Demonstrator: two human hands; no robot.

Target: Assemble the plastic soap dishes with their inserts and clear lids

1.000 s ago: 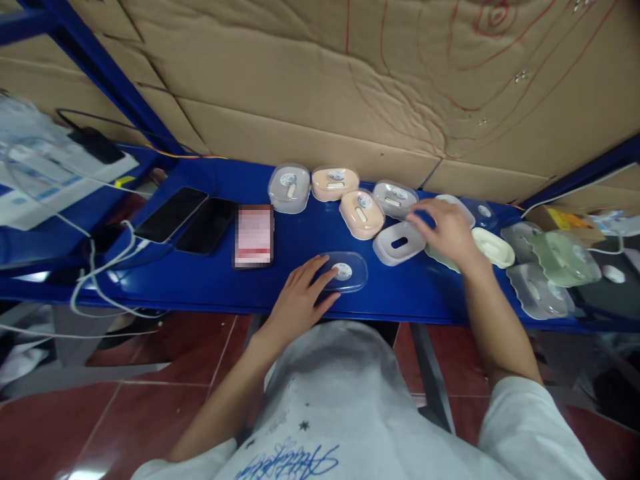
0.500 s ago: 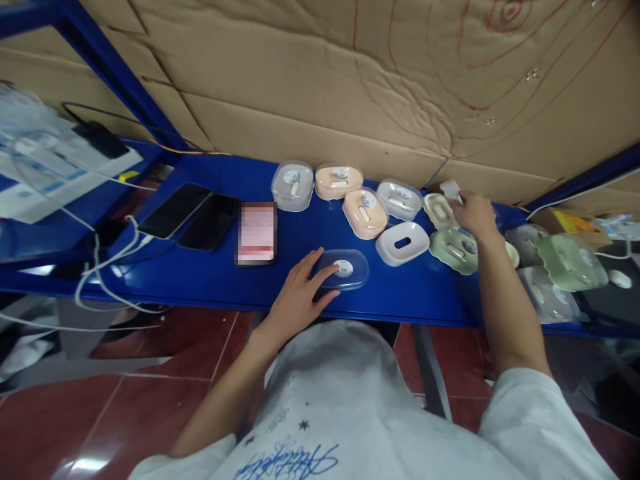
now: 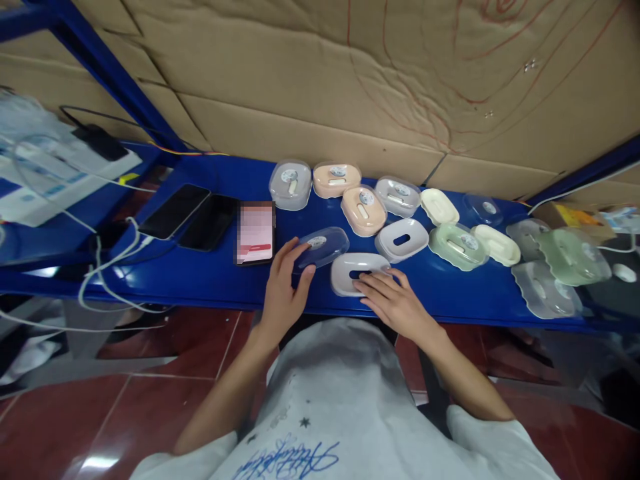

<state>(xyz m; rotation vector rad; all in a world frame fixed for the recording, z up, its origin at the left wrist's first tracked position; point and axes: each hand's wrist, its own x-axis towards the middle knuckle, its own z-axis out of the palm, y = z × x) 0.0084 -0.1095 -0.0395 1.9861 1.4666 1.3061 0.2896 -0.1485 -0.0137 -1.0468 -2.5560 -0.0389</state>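
Note:
My left hand grips a clear plastic lid with a round sticker, fingers on its top and thumb at the near edge. To the lid's right is a pale grey oval soap dish with a dark slot in its middle. My right hand holds this dish at its right end, fingers over the slot. Just behind stands a similar pale dish with a slot. A green lidded soap box and a cream dish are farther right.
Peach boxes and grey boxes line the back of the blue table. Another clear lid lies at back right. Stacked boxes stand at the right end. Phones and white cables are on the left.
My right hand has come from the back right to the front middle, where a pale grey dish now sits. My left hand has shifted the clear lid left and back.

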